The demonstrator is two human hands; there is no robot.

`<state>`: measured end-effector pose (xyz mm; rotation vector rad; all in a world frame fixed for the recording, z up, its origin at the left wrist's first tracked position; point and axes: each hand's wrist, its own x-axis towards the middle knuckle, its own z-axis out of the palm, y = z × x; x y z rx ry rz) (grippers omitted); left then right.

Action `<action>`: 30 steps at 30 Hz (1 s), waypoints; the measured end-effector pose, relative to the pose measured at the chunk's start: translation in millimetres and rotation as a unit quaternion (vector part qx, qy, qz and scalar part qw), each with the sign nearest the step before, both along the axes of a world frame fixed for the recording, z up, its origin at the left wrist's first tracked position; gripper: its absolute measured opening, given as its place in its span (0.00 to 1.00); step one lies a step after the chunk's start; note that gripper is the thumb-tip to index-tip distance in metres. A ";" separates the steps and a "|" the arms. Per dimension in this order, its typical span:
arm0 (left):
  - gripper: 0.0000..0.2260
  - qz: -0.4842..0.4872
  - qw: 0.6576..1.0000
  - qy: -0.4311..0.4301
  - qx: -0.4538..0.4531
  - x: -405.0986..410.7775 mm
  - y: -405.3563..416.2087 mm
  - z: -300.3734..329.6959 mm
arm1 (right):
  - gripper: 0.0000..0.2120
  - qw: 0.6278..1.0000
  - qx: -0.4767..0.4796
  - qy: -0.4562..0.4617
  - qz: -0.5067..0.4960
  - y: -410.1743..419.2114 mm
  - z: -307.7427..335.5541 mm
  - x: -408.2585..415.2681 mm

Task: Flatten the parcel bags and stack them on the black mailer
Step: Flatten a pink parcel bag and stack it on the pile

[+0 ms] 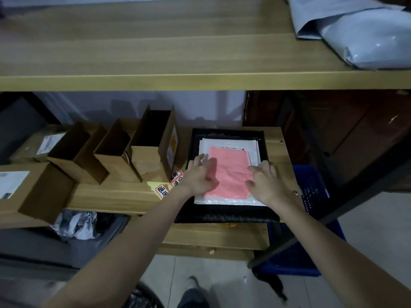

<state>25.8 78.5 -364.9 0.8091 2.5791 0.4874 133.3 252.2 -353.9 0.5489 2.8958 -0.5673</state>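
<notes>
Left hand (198, 174), right hand (265, 180) flat, fingers straight, pressing pink bag (229, 172) atop black mailer (224, 213).

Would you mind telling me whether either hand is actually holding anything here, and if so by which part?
Nothing is gripped. The left hand and right hand lie flat with spread fingers on the side edges of the pink bag, pressing it onto the stack.

Open cardboard boxes (115, 150) standing in a row along the wooden shelf (115, 196), left side. Red-and-white stickers (170, 182) lying on the shelf just beside the tallest box. Grey poly bag (364, 34) sitting on the upper shelf (155, 52), right end. Blue crate (309, 241) resting on the floor, lower right. Crumpled plastic (75, 225) showing below the shelf.
</notes>
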 end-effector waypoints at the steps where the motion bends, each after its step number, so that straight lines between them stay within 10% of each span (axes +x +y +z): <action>1: 0.31 -0.014 0.999 0.031 0.012 1.3 -0.1 0.1 | 0.23 0.999 0.027 0.016 0.015 -0.7 -1.0 0.7; 5: 0.26 -0.105 0.986 0.128 -0.010 8.4 8.0 -1.0 | 0.26 0.989 0.081 0.041 0.114 -6.7 -3.7 -6.0; 12: 0.29 -0.121 0.977 0.049 -0.171 4.0 12.6 -21.4 | 0.30 0.975 0.116 -0.103 0.160 1.7 -22.3 -16.4; 30: 0.43 -0.079 0.992 0.101 -0.005 -0.2 0.6 10.3 | 0.34 0.992 0.020 0.015 0.124 1.0 18.7 -20.4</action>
